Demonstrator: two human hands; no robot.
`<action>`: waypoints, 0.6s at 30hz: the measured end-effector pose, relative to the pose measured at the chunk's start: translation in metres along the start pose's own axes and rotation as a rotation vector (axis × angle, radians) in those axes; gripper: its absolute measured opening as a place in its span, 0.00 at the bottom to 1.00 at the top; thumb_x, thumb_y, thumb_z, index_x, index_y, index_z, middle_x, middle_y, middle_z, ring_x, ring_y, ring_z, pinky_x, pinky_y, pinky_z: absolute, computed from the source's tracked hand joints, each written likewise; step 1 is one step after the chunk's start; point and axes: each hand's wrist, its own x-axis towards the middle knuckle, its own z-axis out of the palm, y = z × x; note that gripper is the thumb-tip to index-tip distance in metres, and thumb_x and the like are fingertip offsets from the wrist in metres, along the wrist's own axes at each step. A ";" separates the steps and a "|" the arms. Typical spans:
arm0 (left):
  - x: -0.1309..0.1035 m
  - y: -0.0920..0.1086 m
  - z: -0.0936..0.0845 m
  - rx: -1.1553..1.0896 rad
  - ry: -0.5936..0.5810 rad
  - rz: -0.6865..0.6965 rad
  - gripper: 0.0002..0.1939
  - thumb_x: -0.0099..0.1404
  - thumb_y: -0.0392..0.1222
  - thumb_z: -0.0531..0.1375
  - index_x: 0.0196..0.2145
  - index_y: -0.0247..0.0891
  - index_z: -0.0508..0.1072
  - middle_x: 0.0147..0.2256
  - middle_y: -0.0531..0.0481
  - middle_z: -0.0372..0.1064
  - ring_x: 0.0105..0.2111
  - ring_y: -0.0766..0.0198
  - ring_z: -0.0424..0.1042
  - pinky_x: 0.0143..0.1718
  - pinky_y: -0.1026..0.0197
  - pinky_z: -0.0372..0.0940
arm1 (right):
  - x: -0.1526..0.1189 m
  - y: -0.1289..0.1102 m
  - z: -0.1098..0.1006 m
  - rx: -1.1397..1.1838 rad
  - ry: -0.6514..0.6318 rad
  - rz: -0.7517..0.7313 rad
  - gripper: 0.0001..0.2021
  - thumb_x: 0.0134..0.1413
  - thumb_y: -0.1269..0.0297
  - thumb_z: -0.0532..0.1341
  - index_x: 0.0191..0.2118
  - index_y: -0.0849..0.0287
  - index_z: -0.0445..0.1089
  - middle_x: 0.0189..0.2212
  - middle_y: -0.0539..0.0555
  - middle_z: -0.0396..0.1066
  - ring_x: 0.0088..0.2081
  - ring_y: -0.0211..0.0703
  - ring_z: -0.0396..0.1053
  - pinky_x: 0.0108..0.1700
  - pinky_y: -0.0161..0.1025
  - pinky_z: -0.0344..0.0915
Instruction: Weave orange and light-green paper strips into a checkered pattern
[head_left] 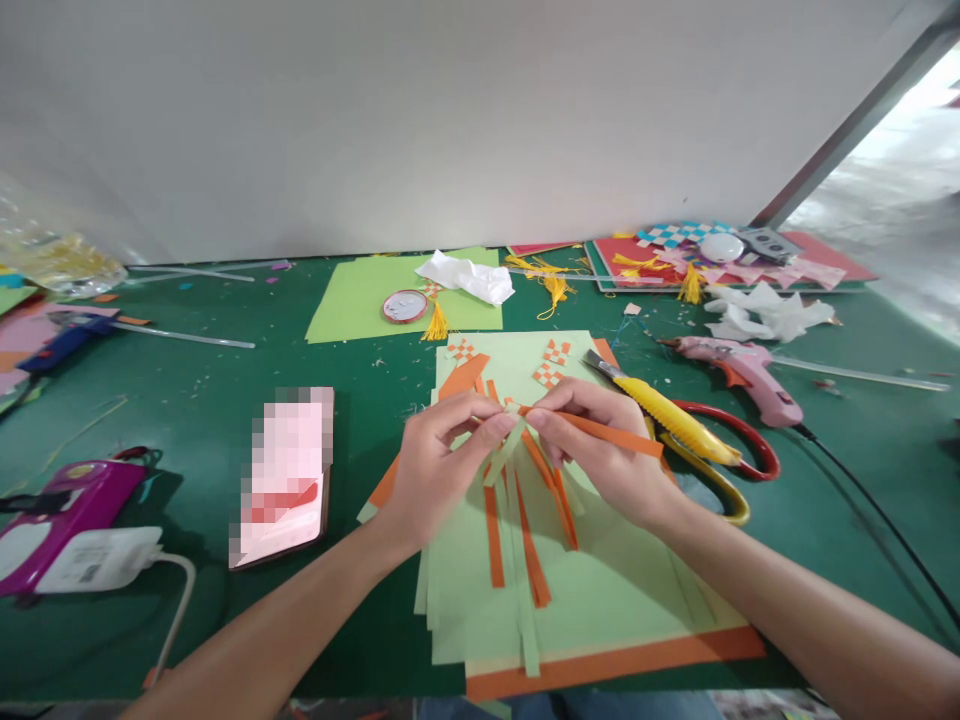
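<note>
My left hand (439, 460) pinches a pale green paper strip (505, 455) between thumb and forefinger. Close against it, my right hand (604, 445) grips an orange paper strip (611, 435), whose free end sticks out to the right. The two strips meet at my fingertips, where the join is partly hidden. Below hang or lie several more orange strips (495, 540) and long green ones (529, 630), over a stack of pale green sheets (615, 590). Small orange-and-white checked woven pieces (556, 352) rest at the top of the stack.
Right of the stack lie a yellow utility knife (679, 420), scissors (772, 445) and a pink glue gun (765, 380). On the left are a phone (289, 470), a purple power strip (97, 500) and a blue glue gun (67, 340). Crumpled tissue (469, 278) and yellow tassels (436, 322) lie behind.
</note>
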 end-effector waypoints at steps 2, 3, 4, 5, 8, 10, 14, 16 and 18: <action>0.000 0.000 0.000 0.001 -0.002 -0.006 0.09 0.66 0.39 0.60 0.27 0.39 0.71 0.25 0.57 0.66 0.26 0.71 0.63 0.29 0.69 0.60 | 0.000 -0.001 0.000 -0.003 0.001 0.006 0.11 0.57 0.57 0.64 0.28 0.58 0.68 0.16 0.45 0.62 0.19 0.32 0.60 0.21 0.32 0.57; 0.000 0.000 0.000 0.003 -0.003 -0.009 0.09 0.66 0.39 0.60 0.27 0.39 0.70 0.25 0.57 0.66 0.26 0.71 0.63 0.29 0.69 0.60 | 0.000 -0.001 0.000 -0.004 0.002 0.009 0.11 0.57 0.57 0.64 0.28 0.58 0.68 0.16 0.45 0.62 0.19 0.32 0.59 0.21 0.32 0.57; 0.000 0.000 0.001 0.005 -0.002 -0.013 0.09 0.66 0.39 0.60 0.27 0.39 0.70 0.25 0.57 0.66 0.26 0.71 0.63 0.29 0.69 0.60 | 0.000 -0.002 0.000 -0.005 0.006 0.013 0.11 0.57 0.57 0.64 0.28 0.58 0.68 0.16 0.45 0.62 0.19 0.32 0.59 0.21 0.32 0.56; 0.000 0.000 0.001 0.007 -0.001 -0.017 0.09 0.66 0.39 0.60 0.27 0.39 0.70 0.25 0.57 0.66 0.26 0.71 0.64 0.30 0.69 0.61 | 0.000 -0.002 0.000 -0.005 0.008 0.016 0.11 0.57 0.57 0.64 0.28 0.58 0.68 0.16 0.44 0.62 0.19 0.32 0.59 0.21 0.32 0.56; 0.000 -0.002 0.003 0.017 0.010 -0.016 0.07 0.64 0.39 0.62 0.28 0.39 0.70 0.27 0.55 0.68 0.28 0.69 0.66 0.31 0.68 0.63 | -0.001 -0.002 0.000 0.000 0.013 0.017 0.12 0.56 0.56 0.64 0.29 0.58 0.68 0.16 0.44 0.62 0.19 0.33 0.59 0.21 0.32 0.56; 0.000 -0.003 0.004 0.034 0.017 -0.010 0.07 0.63 0.39 0.63 0.28 0.39 0.70 0.27 0.55 0.68 0.28 0.68 0.67 0.31 0.66 0.63 | 0.000 -0.001 -0.001 0.001 0.018 0.016 0.12 0.56 0.56 0.64 0.29 0.58 0.67 0.16 0.44 0.62 0.19 0.33 0.59 0.21 0.33 0.56; 0.001 -0.005 0.005 0.057 0.017 0.003 0.08 0.62 0.39 0.63 0.26 0.38 0.69 0.25 0.54 0.67 0.26 0.68 0.66 0.31 0.65 0.65 | 0.000 0.000 -0.001 0.012 0.011 0.015 0.12 0.56 0.56 0.64 0.29 0.58 0.67 0.16 0.44 0.62 0.19 0.33 0.59 0.21 0.33 0.56; 0.001 -0.005 0.005 0.052 0.013 0.009 0.09 0.62 0.39 0.63 0.26 0.38 0.68 0.25 0.54 0.66 0.26 0.68 0.65 0.31 0.64 0.65 | 0.000 0.000 -0.001 0.007 0.007 0.018 0.13 0.56 0.55 0.64 0.29 0.58 0.67 0.16 0.45 0.62 0.19 0.33 0.59 0.21 0.33 0.56; 0.001 -0.004 0.005 0.047 0.013 0.001 0.09 0.62 0.38 0.63 0.26 0.38 0.68 0.25 0.54 0.65 0.26 0.67 0.64 0.31 0.64 0.66 | 0.000 0.000 -0.001 -0.003 0.010 0.020 0.13 0.56 0.54 0.64 0.29 0.58 0.68 0.16 0.45 0.62 0.19 0.33 0.59 0.21 0.33 0.56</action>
